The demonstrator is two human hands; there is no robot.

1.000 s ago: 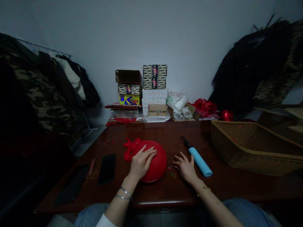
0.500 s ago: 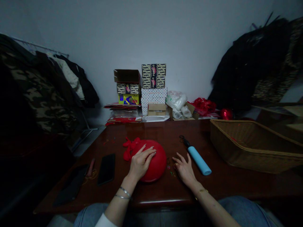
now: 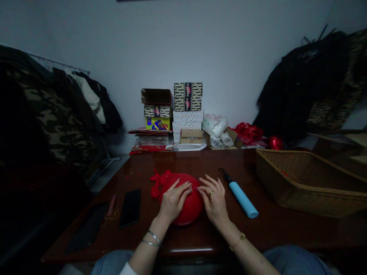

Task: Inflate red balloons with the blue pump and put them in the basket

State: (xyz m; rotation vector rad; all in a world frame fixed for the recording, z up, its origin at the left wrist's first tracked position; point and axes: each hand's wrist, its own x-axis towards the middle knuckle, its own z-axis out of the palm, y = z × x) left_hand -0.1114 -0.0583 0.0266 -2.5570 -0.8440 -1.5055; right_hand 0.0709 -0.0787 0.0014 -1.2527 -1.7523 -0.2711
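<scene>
So there's a dark wood table [image 3: 197, 162] with a wicker basket [image 3: 309, 183] at its right end. The red balloon [image 3: 187, 217] sits mid-table, right under both hands. Left hand [image 3: 172, 200] has its fingers pinched close together over it, right hand [image 3: 215, 200] pinches narrow too, can't tell on what. Blue pump [image 3: 243, 199] lies just beside the right hand.

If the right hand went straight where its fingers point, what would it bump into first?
Probably the balloon, right by the fingers of the right hand. The left hand is just past them. This view doesn't show whether the right hand already touches the balloon.
</scene>
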